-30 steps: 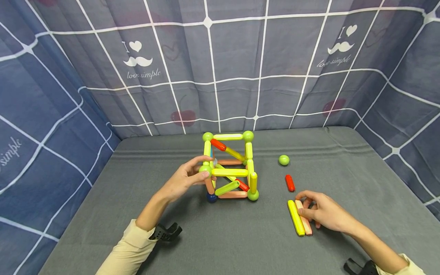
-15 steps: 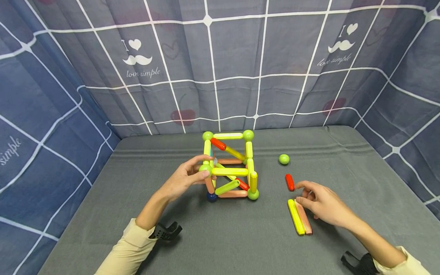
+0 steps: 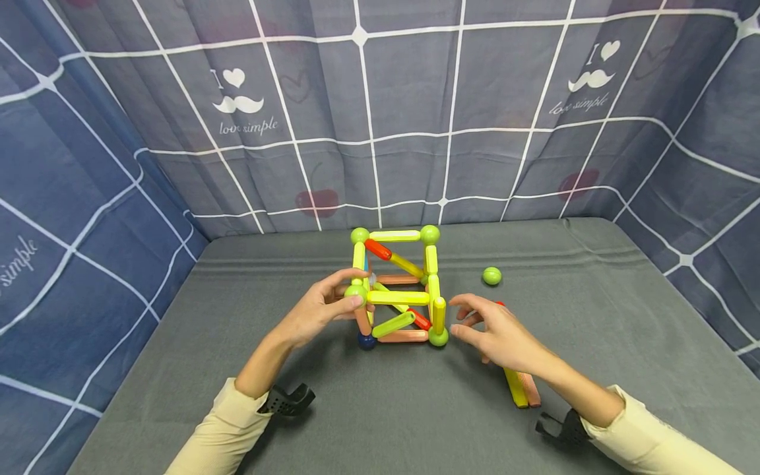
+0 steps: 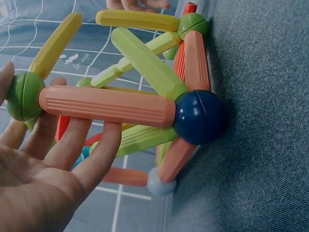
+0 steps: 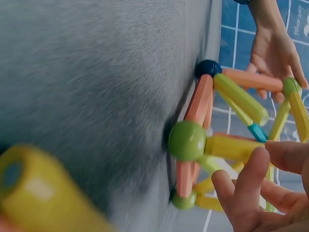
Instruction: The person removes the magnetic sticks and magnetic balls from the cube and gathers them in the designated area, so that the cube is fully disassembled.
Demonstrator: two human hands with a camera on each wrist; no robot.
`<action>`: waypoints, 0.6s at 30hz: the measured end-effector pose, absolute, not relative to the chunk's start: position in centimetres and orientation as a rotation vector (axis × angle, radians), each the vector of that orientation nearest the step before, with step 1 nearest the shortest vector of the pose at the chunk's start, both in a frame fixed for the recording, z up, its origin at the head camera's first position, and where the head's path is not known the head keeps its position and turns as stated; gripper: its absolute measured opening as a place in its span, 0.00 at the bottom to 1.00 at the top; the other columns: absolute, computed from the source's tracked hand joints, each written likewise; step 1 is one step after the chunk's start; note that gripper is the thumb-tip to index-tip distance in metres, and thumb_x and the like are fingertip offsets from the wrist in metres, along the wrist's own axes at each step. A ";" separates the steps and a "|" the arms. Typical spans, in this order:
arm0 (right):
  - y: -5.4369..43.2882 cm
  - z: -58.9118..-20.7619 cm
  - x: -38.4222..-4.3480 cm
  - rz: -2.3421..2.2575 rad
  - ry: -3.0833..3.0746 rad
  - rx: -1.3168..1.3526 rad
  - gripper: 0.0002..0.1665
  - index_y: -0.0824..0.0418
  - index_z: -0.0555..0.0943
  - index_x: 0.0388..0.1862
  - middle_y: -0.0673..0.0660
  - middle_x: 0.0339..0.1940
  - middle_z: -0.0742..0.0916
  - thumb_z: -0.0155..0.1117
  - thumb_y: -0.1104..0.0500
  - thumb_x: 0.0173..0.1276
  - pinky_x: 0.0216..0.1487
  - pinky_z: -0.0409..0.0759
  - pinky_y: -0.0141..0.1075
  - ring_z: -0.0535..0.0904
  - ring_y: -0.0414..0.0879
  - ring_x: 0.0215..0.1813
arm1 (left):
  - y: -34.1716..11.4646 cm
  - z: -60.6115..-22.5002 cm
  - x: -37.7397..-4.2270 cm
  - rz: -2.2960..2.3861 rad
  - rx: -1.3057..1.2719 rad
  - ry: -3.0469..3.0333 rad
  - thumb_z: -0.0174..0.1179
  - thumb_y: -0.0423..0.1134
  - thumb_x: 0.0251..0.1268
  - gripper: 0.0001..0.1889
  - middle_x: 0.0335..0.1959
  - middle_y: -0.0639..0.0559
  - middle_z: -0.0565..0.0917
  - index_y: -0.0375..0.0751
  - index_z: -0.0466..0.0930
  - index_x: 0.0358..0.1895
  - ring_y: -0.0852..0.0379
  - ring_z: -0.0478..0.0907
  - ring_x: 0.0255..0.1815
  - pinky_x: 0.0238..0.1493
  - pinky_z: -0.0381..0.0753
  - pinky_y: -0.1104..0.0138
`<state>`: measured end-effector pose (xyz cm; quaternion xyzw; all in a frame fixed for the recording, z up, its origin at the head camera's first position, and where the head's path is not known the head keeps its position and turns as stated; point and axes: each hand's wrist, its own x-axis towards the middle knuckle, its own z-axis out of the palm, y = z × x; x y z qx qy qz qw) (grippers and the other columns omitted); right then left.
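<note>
A box-shaped frame of magnetic building rods and balls stands on the grey cloth. My left hand (image 3: 320, 310) grips its near left upper corner at a green ball (image 3: 355, 295). In the left wrist view, fingers lie behind the salmon rod (image 4: 106, 104) that runs down to a navy ball (image 4: 200, 116). My right hand (image 3: 501, 333) holds nothing, its fingers loosely bent just right of the frame. Closest to it is an upright yellow rod (image 3: 439, 315), set on a green ball (image 5: 187, 140). A lime rod (image 3: 393, 324) slants up from the navy ball with its upper end free.
Right of the frame lies a loose green ball (image 3: 491, 276). A red rod (image 3: 501, 303) is mostly hidden behind my right hand. Under that forearm lie a yellow rod (image 3: 515, 388) and a salmon rod (image 3: 530, 390), side by side. Gridded curtains (image 3: 404, 119) enclose the table.
My right hand has left the loose yellow and salmon rods and moved left to the frame's right side, without a piece. My left hand keeps its hold.
</note>
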<state>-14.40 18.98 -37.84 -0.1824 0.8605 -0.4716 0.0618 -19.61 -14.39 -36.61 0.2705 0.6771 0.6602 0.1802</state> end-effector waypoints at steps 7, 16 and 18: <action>17.0 -38.0 -15.8 -1.430 2.543 -0.618 0.12 0.59 0.79 0.50 0.57 0.44 0.82 0.66 0.58 0.71 0.15 0.79 0.41 0.82 0.55 0.32 | -14.3 -36.6 -19.6 1.879 0.758 1.901 0.59 0.37 0.73 0.25 0.51 0.25 0.78 0.38 0.66 0.69 0.26 0.75 0.54 0.54 0.80 0.52; 16.8 -38.0 -16.2 -1.379 2.545 -0.671 0.09 0.61 0.79 0.47 0.59 0.39 0.82 0.62 0.58 0.74 0.19 0.78 0.40 0.76 0.52 0.15 | -14.3 -36.7 -19.6 1.893 0.746 1.890 0.59 0.36 0.72 0.25 0.50 0.25 0.78 0.38 0.66 0.69 0.23 0.73 0.54 0.54 0.79 0.50; 16.9 -37.9 -16.3 -1.362 2.551 -0.690 0.08 0.60 0.78 0.48 0.58 0.37 0.82 0.61 0.58 0.74 0.20 0.78 0.39 0.75 0.51 0.13 | -14.3 -36.7 -19.6 1.893 0.742 1.891 0.59 0.36 0.72 0.25 0.50 0.25 0.79 0.38 0.66 0.69 0.23 0.73 0.54 0.55 0.78 0.49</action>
